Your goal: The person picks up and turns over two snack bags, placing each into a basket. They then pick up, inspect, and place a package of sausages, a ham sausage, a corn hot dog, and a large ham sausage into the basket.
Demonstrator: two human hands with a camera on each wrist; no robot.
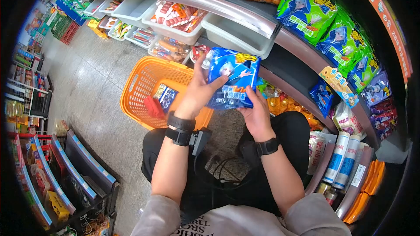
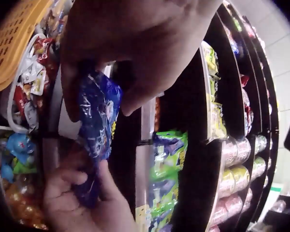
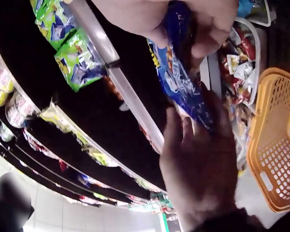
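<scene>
Both hands hold a blue snack bag over the floor beside the shelf. My left hand grips its left side, thumb across the front; in the left wrist view that hand covers the bag's upper end. My right hand pinches the bag's lower right corner between thumb and fingers. The bag looks narrow, seen edge-on, in the left wrist view. From the right wrist view, the right hand is at one end of the bag and the left hand at the other.
An orange basket with a red item and a blue-white packet stands on the floor at left. Green snack bags line the shelf at upper right. White bins stand along the shelf. A small rack is at lower left.
</scene>
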